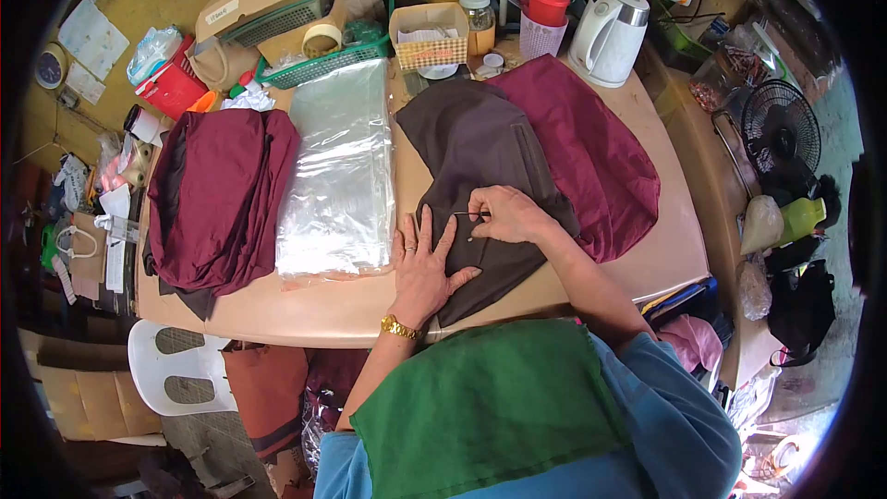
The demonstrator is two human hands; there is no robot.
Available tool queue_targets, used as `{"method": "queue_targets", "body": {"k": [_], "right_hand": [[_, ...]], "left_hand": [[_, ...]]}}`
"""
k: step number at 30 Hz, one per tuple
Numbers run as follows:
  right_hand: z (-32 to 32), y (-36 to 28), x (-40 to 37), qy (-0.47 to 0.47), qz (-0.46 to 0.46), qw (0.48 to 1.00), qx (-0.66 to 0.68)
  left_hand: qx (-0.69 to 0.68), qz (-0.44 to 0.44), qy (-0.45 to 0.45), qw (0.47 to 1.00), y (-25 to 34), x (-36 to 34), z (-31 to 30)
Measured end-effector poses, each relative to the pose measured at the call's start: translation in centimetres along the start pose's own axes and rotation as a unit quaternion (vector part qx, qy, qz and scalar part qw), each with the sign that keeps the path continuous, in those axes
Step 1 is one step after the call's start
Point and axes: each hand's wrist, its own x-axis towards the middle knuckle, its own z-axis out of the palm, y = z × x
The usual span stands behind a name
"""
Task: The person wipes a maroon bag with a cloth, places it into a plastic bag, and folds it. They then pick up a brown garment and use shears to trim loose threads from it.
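A dark brown garment (pixel 473 148) lies spread on the table in front of me, with a maroon part (pixel 601 157) reaching out to its right. My left hand (pixel 425 270) rests flat on its lower left edge, fingers spread and pressing the cloth. Pinched in my right hand (pixel 506 214) is a thin tool (pixel 469 213) with a slim metal tip and what looks like a dark handle; its exact kind is too small to tell. The tip points left, close over the cloth, near my left fingertips.
Left of the garment lies a stack of clear plastic bags (pixel 337 166), then a pile of folded maroon garments (pixel 222 194). Along the back of the table (pixel 296 314) stand a green basket (pixel 323 60), a checked box (pixel 430 37), a glass jar (pixel 477 18) and a white kettle (pixel 605 32).
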Motion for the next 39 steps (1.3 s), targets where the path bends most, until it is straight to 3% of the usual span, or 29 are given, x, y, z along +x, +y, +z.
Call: {"method": "queue_targets", "body": {"k": [3,9,12,22,24,31,33,39], "right_hand": [[0.2,-1.7,-1.2,0.051,-0.003,0.997,-0.052],[0.5,0.6,0.3,0.015,-0.014,0.999,-0.027],[-0.7,-1.8,-1.0,0.013,-0.002,0.999,-0.037],[-0.3,-0.8,-0.4,-0.013,0.012,1.000,-0.014],[0.0,-1.1,-0.9,0.037,-0.010,0.998,-0.042],[0.2,-0.4,-0.2,0.015,-0.009,1.000,-0.017],[0.4,-1.4,-0.9,0.057,-0.009,0.996,-0.065],[1.6,1.7,0.8,0.050,-0.027,0.998,-0.022]], "left_hand": [[0.000,0.000,-0.003,1.000,0.0,0.0,0.0],[-0.003,-0.001,-0.008,1.000,0.0,0.0,0.1],[-0.002,-0.001,-0.007,1.000,-0.1,0.0,0.0],[0.013,0.002,0.005,1.000,-0.1,-0.1,0.1],[0.011,0.002,0.006,1.000,-0.1,-0.1,0.3],[0.007,0.003,0.010,1.000,-0.1,-0.1,0.2],[0.008,0.001,0.006,1.000,-0.1,-0.1,0.3],[0.008,-0.003,0.003,1.000,0.0,-0.1,0.3]]}}
